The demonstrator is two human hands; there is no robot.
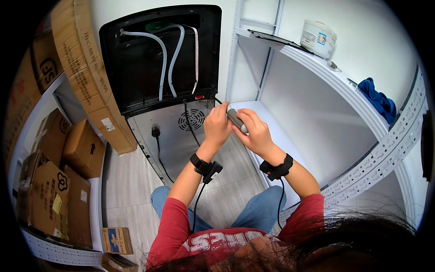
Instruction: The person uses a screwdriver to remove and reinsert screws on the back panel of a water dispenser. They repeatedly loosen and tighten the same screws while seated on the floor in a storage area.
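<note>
In my right hand (256,131) is a grey, rounded handle with a pale end (236,120), like that of a stubby screwdriver; its far tip is hidden. My left hand (217,124) is closed beside it, at the right corner of a tall appliance, and its fingers hide whatever they pinch. The appliance has a black top section (136,68), with two pale tubes (165,68) and a flat white ribbon cable (196,59) hanging inside. Below lies a metal back panel (167,140) with a round vent (191,120) and a black power cord (156,132).
White shelving on the right carries a rice cooker (318,38), a dark flat panel (276,40), a small grey-ended tool (333,65) and a blue cloth (377,99). Cardboard boxes (50,195) fill the left shelf. A tall carton (86,68) stands left of the appliance; a small box (116,240) lies lower left.
</note>
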